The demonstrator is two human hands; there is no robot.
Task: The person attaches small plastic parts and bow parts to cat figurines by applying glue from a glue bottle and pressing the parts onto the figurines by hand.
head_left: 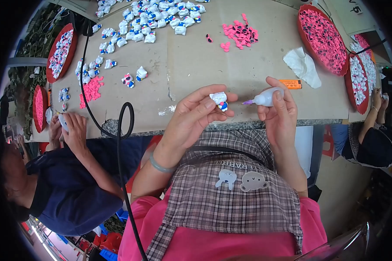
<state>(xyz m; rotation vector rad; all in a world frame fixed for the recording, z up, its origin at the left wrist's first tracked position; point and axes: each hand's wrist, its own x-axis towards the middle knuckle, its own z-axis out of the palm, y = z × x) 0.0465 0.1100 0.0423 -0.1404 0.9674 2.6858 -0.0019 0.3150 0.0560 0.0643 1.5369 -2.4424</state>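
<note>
Between thumb and fingers of my left hand (195, 111) is a small white cat figurine (219, 99) with a blue lower part, its head up. My right hand (279, 114) grips a white squeeze bottle (270, 97) with a purple needle tip. The tip points left at the figurine, with a gap between them. Past my left hand, two figurines stand on the table: one with pink pieces on it (127, 80) and a plain white-and-blue one (141, 73). A pile of small pink parts with dark patches (241, 34) lies farther off.
Many white-and-blue figurines (154, 17) cover the far table. A red tray of pink parts (322, 39), a white cloth (301, 65) and an orange box (290, 84) lie right. A black cable (119, 174) hangs on the left, where a co-worker's hands (72, 130) hold another bottle.
</note>
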